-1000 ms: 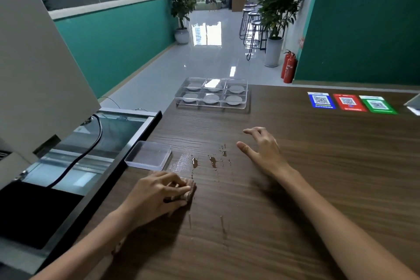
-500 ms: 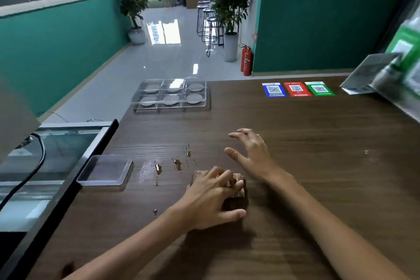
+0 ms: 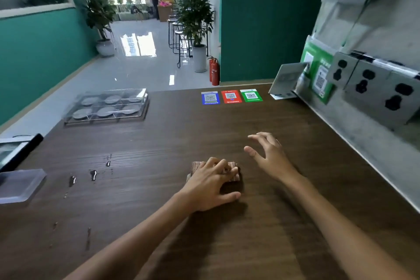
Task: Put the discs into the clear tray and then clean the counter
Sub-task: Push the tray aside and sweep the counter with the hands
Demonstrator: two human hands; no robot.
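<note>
while the cloth sits mid-counter: the spill lies off to its left, well apart
step: wiping, judged; discs (image 3: 106, 111) already sit in the clear tray (image 3: 143, 100) at the far left
left hand (image 3: 210, 185): pressing down on the folded brown cloth (image 3: 234, 176), fingers curled over its top, thumb out toward the near side
right hand (image 3: 270, 158): released, fingers spread and arched, just right of the cloth, holding nothing
droplets (image 3: 93, 175): dark wet spots on the counter (image 3: 295, 188), in a loose row near the lidded box (image 3: 20, 185)
deciding relation: left hand is nearer the spill; the sweep would likely run leftward
</note>
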